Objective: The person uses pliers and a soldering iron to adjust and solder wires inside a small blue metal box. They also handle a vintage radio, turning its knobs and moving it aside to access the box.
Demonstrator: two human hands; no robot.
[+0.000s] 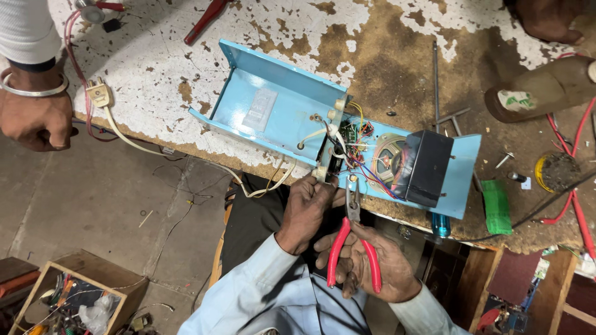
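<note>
Pliers [353, 243] gripped in right hand [372, 263], just beside left hand [307, 208].

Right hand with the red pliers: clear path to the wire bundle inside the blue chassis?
Probably yes. The right hand holds the pliers with their nose already at the chassis edge beside the wires. The left hand grips that edge, slightly crowding the approach.

- A workbench [385, 56] with flaking white paint over brown board is seen.
- A grey concrete floor [93, 198] is shown below.
- A wooden crate [127, 285] of clutter is set on it.
</note>
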